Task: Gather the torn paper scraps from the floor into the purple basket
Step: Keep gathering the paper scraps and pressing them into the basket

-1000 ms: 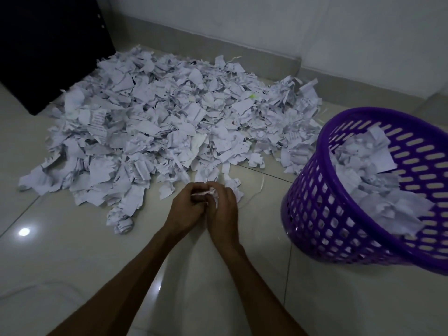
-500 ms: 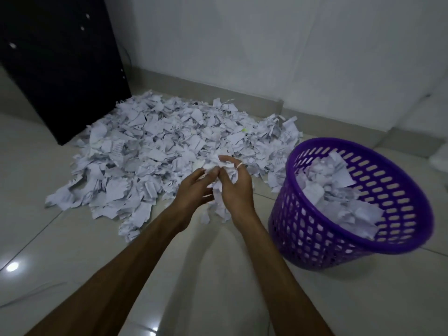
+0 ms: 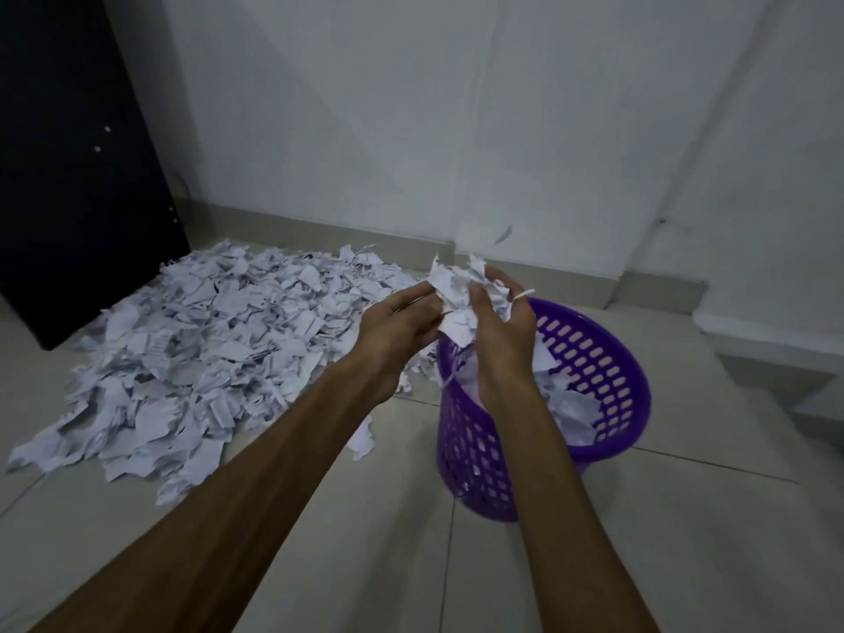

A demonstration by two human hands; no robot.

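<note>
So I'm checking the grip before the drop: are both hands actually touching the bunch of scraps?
Touching. The head view shows the left hand and right hand pressed against either side of the bunch of scraps, above the purple basket.

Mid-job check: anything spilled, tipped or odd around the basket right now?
Purple basket stands upright. One scrap lies apart on the tiles beside it, off the main pile. Both hands, left hand and right hand, hold a bunch above the rim.
</note>
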